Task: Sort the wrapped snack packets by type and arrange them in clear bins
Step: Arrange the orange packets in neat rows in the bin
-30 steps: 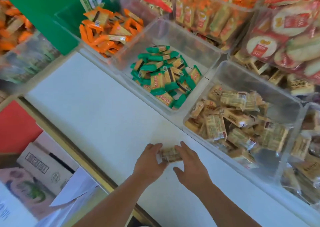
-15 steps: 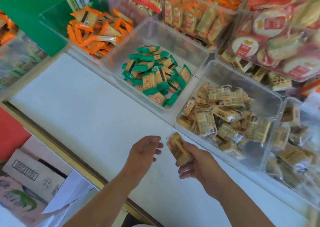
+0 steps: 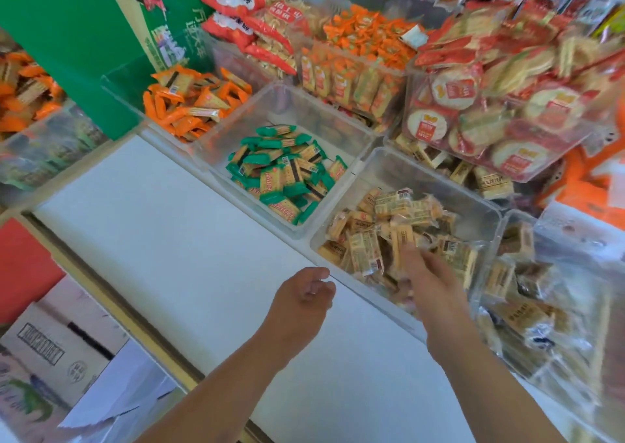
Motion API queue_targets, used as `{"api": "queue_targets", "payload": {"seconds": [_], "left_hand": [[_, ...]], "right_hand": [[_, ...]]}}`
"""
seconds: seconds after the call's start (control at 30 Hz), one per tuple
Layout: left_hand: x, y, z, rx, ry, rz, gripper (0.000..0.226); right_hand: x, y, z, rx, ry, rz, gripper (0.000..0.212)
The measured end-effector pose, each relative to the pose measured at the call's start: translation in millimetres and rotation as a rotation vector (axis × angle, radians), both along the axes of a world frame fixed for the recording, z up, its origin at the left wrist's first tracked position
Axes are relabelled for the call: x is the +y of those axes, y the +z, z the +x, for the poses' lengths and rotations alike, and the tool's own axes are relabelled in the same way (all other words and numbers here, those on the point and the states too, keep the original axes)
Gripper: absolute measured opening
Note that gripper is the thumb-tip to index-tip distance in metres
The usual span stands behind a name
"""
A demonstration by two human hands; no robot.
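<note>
Risk: tan packet point(image 3: 402, 239) sits at fingertips of right hand point(image 3: 431, 276) over tan-packet bin point(image 3: 439, 178); blur, can't tell if gripped. Careless toss could bounce it into green-packet bin point(image 3: 304, 111). Left hand point(image 3: 301, 293) loosely curled, empty.

Right hand point(image 3: 436, 283) blurred over tan packets point(image 3: 365, 249) in clear bin point(image 3: 491, 213), left hand point(image 3: 301, 293) loosely curled above white counter point(image 3: 152, 239)

Left hand point(image 3: 304, 295) loosely curled, idle; right hand point(image 3: 431, 275) extended forward, blurred, grip unclear
</note>
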State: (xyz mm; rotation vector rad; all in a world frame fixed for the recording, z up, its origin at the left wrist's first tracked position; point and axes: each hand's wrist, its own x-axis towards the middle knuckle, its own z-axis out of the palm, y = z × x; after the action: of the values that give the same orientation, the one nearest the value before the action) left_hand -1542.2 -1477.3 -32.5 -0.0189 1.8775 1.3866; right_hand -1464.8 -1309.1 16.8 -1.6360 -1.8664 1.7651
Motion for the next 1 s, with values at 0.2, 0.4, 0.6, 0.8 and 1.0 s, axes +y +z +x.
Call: {"api": "queue_targets", "payload": {"seconds": [0.2,0.4,0.6,0.8,1.0], "left_hand": [[-22.8,15.7,-5.2,0.023,0.027,-0.042,0.016],[-58.5,19.3,-59.6,0.034,0.031,-0.126,0.013],[-113.6,5.5,-189.3,0.163,0.083,-0.202,0.012],[-140.2,-3.4,-332.9,0.237,0.167,-0.324,0.045],[-118.5,-33.3,-392.4,0.105,0.161,-0.187,0.031]], "right_hand": [[-7.1,-13.3,-6.0,-0.09,0.337,0.52,0.069],[-80.4,-21.3,-45.0,0.189,0.468,0.3,0.019],[-133.5,-31.2,-157.2,0.196,0.561,0.298,0.022],[-172.8,-43.5,-265.8,0.184,0.547,0.34,0.01],[-173.9,-64.2,-308.6,0.097,0.479,0.378,0.028]]}}
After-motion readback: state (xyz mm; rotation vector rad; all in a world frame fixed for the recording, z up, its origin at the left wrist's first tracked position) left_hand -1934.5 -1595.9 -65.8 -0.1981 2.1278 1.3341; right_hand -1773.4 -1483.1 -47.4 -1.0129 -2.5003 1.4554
